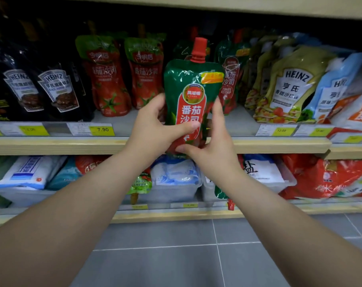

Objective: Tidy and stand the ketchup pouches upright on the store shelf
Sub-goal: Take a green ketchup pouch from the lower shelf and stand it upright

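Green-and-red ketchup pouch [191, 100] held upright in front of the middle shelf [51, 145], red screw cap [198, 49] on top, spout pointing straight up. Glossy green upper body with a yellow-orange sticker near the right shoulder, a red panel down the centre carrying a round emblem and white Chinese characters, tomato artwork toward the bottom. Foil slightly creased, base puckered where gripped. Left hand [155, 123] wrapped around the pouch's left edge and lower front: thumb laid across the red panel, pressing the film; other fingers curled behind, out of sight. Right hand [213, 146] cupped at the pouch's lower right: thumb pressed against the bottom edge from the front, index finger extended up along the right side, remaining fingers hidden behind. Both hands closed on the one pouch, fingers neither spread wide nor pressed flat together. Pouch lifted clear of the shelf board, bottom hanging just below the wooden front lip, over the gap between neighbouring rows. Behind it, more green ketchup pouches [229, 79] standing, partly hidden; to the left, two red tomato pouches [126, 77] upright with tops sagging forward; farther left, dark Heinz pouches [41, 88]. To the right, Heinz salad dressing pouches [287, 85] leaning. Yellow price tags [102, 129] along the shelf edge. On the lower shelf [176, 216], white bags in clear bins, and a green pouch [222, 192] hanging upside down, red cap over the edge.
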The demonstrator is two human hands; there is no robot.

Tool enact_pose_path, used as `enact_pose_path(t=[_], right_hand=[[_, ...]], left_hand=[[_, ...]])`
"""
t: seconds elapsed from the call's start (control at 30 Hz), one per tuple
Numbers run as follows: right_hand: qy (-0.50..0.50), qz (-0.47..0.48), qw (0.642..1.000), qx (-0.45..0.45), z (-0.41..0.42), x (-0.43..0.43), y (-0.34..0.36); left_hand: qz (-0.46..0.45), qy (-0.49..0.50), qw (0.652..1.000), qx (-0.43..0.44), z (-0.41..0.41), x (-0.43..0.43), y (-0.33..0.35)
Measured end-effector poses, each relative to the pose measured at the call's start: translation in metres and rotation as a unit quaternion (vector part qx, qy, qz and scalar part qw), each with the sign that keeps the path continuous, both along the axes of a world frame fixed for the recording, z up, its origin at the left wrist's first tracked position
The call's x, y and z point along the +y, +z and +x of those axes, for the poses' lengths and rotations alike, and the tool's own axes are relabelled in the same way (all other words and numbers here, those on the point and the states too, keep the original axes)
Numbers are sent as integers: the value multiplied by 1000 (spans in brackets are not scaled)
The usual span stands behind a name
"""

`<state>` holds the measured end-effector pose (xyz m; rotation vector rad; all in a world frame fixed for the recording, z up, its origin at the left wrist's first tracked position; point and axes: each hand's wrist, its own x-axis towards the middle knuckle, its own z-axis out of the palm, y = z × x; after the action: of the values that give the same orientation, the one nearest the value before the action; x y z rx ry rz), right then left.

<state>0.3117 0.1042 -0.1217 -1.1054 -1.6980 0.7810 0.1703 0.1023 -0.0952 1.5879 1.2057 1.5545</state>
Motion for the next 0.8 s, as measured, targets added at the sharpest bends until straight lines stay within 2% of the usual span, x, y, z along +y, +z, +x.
enact_pose_path(t=[0.17,0.27,0.37,0.53,0.8], right_hand=[[-100,116,988,-32,11,7,15],[-152,148,976,-48,23,27,26],[-174,134,975,-40,34,48,28],[-187,84,976,-67,51,74,16],[-247,61,957,-138,81,90,6]], left_hand=[[88,27,991,94,0,3,2],[55,66,985,151,-7,9,-14],[20,134,959,249,-10,15,-33],[57,183,910,368,1,28,-48],[101,217,886,397,5,31,-60]])
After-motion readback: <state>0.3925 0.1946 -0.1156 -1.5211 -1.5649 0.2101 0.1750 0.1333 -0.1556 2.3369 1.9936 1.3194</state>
